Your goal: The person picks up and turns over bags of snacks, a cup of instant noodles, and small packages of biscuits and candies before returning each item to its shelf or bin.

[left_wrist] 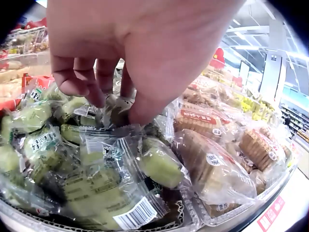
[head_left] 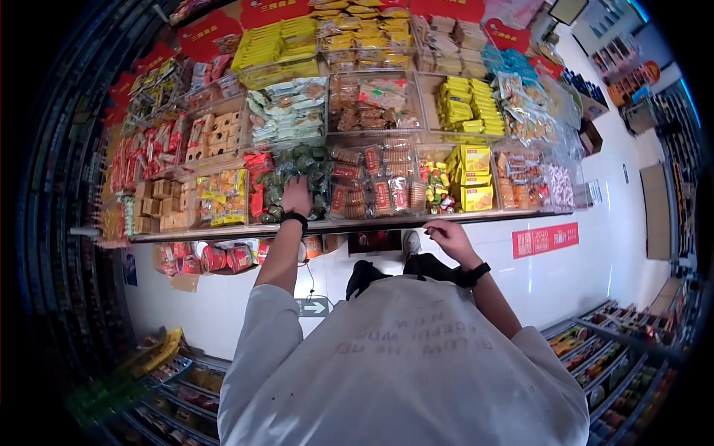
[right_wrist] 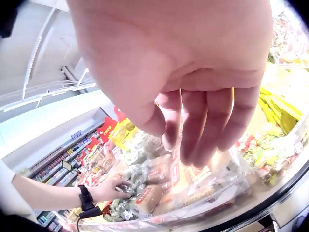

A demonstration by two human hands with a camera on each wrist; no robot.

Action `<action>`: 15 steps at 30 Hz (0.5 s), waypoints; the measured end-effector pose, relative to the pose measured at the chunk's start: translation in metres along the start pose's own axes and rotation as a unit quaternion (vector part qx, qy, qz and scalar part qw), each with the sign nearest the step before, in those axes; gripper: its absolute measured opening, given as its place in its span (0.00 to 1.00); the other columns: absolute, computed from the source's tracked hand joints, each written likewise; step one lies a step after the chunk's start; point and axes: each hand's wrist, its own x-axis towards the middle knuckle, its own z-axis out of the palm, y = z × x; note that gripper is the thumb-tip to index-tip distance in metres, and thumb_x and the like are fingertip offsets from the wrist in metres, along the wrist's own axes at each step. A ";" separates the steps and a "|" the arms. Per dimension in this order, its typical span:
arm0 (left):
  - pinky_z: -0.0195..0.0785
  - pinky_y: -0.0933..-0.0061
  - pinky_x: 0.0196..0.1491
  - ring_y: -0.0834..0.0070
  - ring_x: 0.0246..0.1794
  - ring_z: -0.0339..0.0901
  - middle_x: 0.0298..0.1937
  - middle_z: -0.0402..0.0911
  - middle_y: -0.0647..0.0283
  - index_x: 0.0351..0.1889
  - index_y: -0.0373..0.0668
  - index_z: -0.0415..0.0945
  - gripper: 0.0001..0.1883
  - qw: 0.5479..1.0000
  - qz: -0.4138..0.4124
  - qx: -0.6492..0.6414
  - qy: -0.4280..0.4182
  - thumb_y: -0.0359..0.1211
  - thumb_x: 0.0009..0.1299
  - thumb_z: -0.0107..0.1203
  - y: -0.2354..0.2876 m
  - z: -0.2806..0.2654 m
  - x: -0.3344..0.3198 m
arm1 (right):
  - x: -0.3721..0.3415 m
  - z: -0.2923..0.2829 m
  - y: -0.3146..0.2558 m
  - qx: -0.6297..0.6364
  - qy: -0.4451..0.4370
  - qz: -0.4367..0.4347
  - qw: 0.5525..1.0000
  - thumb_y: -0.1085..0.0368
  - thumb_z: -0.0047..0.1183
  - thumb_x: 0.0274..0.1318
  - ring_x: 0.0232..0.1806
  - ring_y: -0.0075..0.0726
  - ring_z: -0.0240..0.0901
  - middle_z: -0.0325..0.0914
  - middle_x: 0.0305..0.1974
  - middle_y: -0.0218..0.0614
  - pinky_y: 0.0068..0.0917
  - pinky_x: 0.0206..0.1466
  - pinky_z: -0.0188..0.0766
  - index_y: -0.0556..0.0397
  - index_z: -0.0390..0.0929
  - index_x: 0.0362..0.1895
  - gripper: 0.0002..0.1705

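Observation:
In the head view the left hand (head_left: 297,198) reaches into a bin of green wrapped snacks (head_left: 311,163). The left wrist view shows that hand (left_wrist: 140,53) with thumb and curled fingers round a small clear-wrapped piece (left_wrist: 117,112) among the green packets (left_wrist: 104,191). The right hand (head_left: 451,239) is held in the air just in front of the display's front edge, near the yellow packets (head_left: 476,178). In the right wrist view its fingers (right_wrist: 193,121) hang loosely bent and hold nothing.
Packaged biscuits (head_left: 375,175) fill the bin right of the green snacks. Red packets (head_left: 256,178) lie on their left. A dark rail (head_left: 357,225) runs along the display's front. Boxes of red packages (head_left: 216,257) stand below, and shelves (head_left: 625,349) are behind the person.

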 end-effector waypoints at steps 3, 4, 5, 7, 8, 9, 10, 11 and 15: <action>0.72 0.56 0.52 0.53 0.52 0.74 0.56 0.75 0.53 0.56 0.48 0.73 0.27 0.998 -0.040 -0.034 0.036 0.37 0.57 0.62 0.001 -0.007 -0.005 | -0.005 -0.001 0.008 -0.012 -0.012 0.039 0.999 0.66 0.53 0.58 0.33 0.31 0.76 0.80 0.32 0.37 0.27 0.38 0.71 0.54 0.80 0.43 0.11; 0.72 0.56 0.51 0.54 0.51 0.76 0.54 0.76 0.52 0.54 0.47 0.75 0.26 0.992 -0.064 -0.072 0.080 0.39 0.56 0.64 0.000 -0.009 -0.008 | -0.003 0.000 0.010 -0.012 -0.024 0.042 0.999 0.65 0.54 0.59 0.33 0.32 0.76 0.80 0.33 0.37 0.27 0.38 0.71 0.54 0.79 0.44 0.11; 0.73 0.58 0.49 0.56 0.48 0.77 0.49 0.78 0.52 0.51 0.47 0.78 0.25 0.988 -0.081 -0.088 0.102 0.41 0.54 0.65 -0.001 -0.011 -0.011 | 0.000 0.000 0.012 -0.007 -0.023 0.041 0.999 0.65 0.54 0.59 0.33 0.32 0.76 0.80 0.33 0.37 0.27 0.38 0.71 0.54 0.79 0.44 0.11; 0.73 0.59 0.48 0.56 0.48 0.78 0.50 0.78 0.54 0.51 0.47 0.77 0.25 0.988 -0.074 -0.096 0.098 0.41 0.54 0.65 0.024 -0.040 -0.031 | 0.013 0.000 0.005 -0.066 -0.077 0.001 0.995 0.63 0.54 0.60 0.36 0.30 0.77 0.80 0.36 0.37 0.27 0.41 0.72 0.53 0.79 0.45 0.12; 0.74 0.60 0.47 0.57 0.47 0.78 0.50 0.78 0.57 0.52 0.48 0.77 0.25 0.987 -0.065 -0.110 0.094 0.41 0.55 0.66 0.046 -0.064 -0.041 | 0.024 0.001 -0.002 -0.058 -0.073 -0.001 0.996 0.63 0.54 0.60 0.36 0.30 0.77 0.80 0.36 0.37 0.27 0.41 0.72 0.53 0.79 0.45 0.12; 0.74 0.60 0.45 0.57 0.46 0.78 0.49 0.78 0.57 0.51 0.48 0.77 0.24 0.983 0.004 -0.141 0.120 0.40 0.55 0.65 0.077 -0.090 -0.057 | 0.034 0.001 -0.013 -0.034 -0.091 -0.048 0.994 0.62 0.54 0.61 0.38 0.30 0.77 0.81 0.39 0.37 0.27 0.43 0.72 0.53 0.78 0.47 0.13; 0.74 0.61 0.44 0.58 0.44 0.79 0.48 0.78 0.58 0.50 0.47 0.77 0.23 0.973 0.070 -0.171 0.137 0.39 0.56 0.65 0.111 -0.115 -0.077 | 0.040 0.003 -0.027 -0.007 -0.110 -0.090 0.990 0.61 0.53 0.62 0.41 0.30 0.77 0.81 0.41 0.38 0.28 0.44 0.73 0.52 0.77 0.50 0.15; 0.74 0.61 0.43 0.58 0.43 0.78 0.47 0.77 0.59 0.50 0.47 0.77 0.23 0.968 0.100 -0.191 0.131 0.37 0.56 0.66 0.137 -0.133 -0.093 | 0.046 0.002 -0.053 0.171 -0.141 0.006 0.975 0.60 0.53 0.63 0.42 0.30 0.77 0.80 0.43 0.37 0.28 0.46 0.74 0.52 0.74 0.55 0.18; 0.71 0.68 0.43 0.63 0.41 0.77 0.45 0.78 0.59 0.51 0.43 0.76 0.25 0.958 0.124 -0.225 0.123 0.32 0.54 0.68 0.211 -0.176 -0.120 | 0.077 -0.025 -0.125 0.472 -0.174 0.096 0.859 0.64 0.52 0.63 0.47 0.28 0.76 0.76 0.48 0.34 0.25 0.47 0.74 0.50 0.67 0.64 0.26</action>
